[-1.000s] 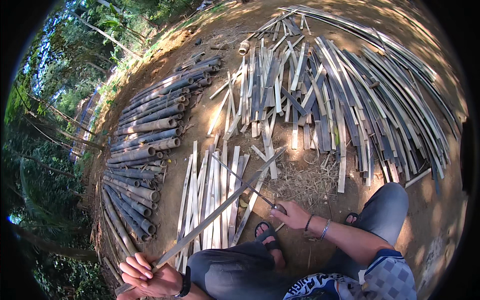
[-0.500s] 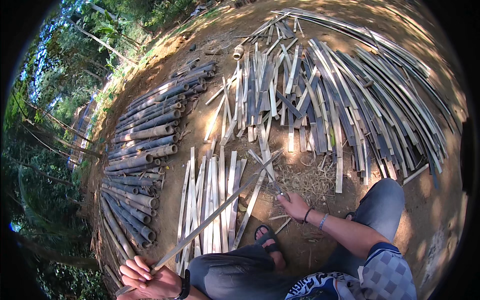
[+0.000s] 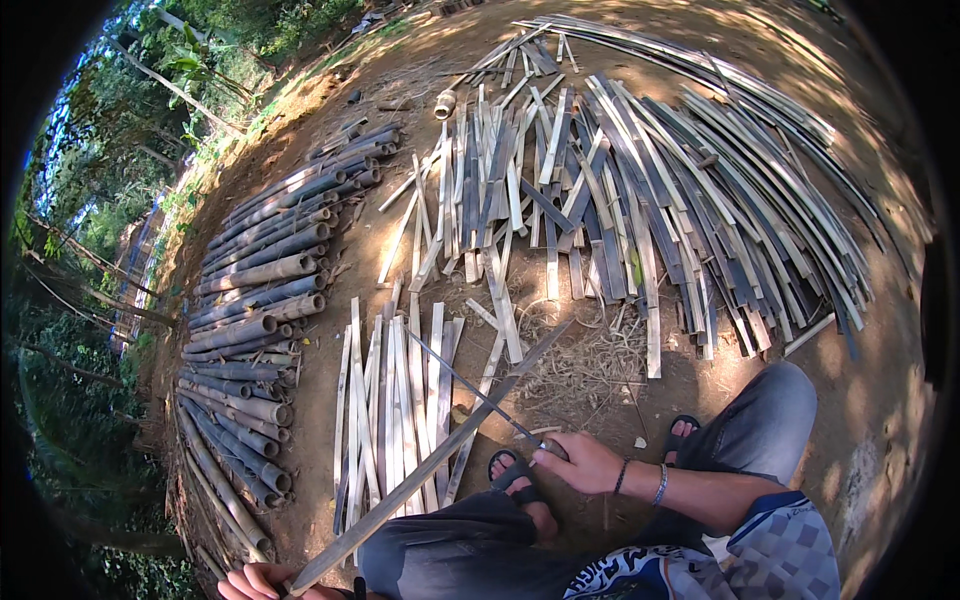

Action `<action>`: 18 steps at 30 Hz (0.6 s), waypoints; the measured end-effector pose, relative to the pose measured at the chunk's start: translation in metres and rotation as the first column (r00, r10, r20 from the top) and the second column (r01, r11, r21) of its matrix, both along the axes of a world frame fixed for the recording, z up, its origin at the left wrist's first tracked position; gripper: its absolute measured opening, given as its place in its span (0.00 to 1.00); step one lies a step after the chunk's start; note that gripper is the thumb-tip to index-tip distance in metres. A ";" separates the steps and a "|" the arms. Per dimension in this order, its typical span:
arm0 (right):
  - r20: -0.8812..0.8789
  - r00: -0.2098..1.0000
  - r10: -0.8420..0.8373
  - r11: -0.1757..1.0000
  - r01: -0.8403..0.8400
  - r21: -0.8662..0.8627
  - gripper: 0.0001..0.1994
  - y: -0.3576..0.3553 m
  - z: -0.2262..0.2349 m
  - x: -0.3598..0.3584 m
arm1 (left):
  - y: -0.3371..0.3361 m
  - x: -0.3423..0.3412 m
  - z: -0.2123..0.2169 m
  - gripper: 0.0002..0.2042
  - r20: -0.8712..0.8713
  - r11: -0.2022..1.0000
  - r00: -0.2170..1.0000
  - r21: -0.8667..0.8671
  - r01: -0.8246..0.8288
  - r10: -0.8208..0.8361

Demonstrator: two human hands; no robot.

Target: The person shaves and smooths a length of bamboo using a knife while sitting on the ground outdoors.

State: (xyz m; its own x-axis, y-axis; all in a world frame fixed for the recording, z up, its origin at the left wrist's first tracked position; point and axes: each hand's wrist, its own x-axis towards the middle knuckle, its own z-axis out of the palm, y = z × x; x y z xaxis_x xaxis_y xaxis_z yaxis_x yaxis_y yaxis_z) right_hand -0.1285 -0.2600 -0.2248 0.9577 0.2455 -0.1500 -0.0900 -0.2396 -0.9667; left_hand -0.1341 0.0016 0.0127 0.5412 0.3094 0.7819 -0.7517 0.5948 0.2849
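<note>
My left hand [image 3: 262, 581], partly cut off at the lower edge, has its fingers closed round the near end of a long bamboo strip [image 3: 420, 473]. The strip slants up and away to the right, in front of my left knee. My right hand [image 3: 582, 463] grips the handle of a knife [image 3: 533, 437]. Its long, thin blade points away to the left and crosses the strip around its far half. Whether blade and strip touch, I cannot tell.
Split bamboo strips [image 3: 415, 400] lie just beyond my left leg. A wide heap of strips [image 3: 640, 210] spreads farther off. Cut bamboo poles [image 3: 255, 270] are stacked at the left. Shavings [image 3: 590, 375] litter the dirt beyond my sandalled feet [image 3: 517, 475].
My right hand has drawn nearer to me, and the knife blade now points more to the left. My left hand and the strip's near end have moved lower in view. The view has shifted slightly.
</note>
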 end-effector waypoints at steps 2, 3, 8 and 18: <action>-0.004 0.999 -0.031 0.999 0.031 -0.042 0.19 -0.001 -0.012 -0.001 | 0.005 0.001 -0.002 0.27 -0.036 0.993 0.993 0.043 -0.111 0.113; -0.006 0.999 -0.047 0.997 0.046 -0.063 0.20 -0.001 -0.016 -0.003 | 0.007 0.002 -0.004 0.25 -0.052 0.984 0.984 0.067 -0.166 0.169; -0.049 0.997 0.055 0.996 -0.051 0.069 0.21 0.010 0.010 -0.022 | 0.005 -0.004 -0.001 0.31 -0.059 1.000 0.998 0.013 0.018 -0.017; -0.084 0.993 -0.084 0.996 0.087 0.036 0.22 0.002 -0.020 -0.004 | 0.024 -0.019 -0.010 0.33 -0.137 0.988 0.988 0.128 0.085 -0.067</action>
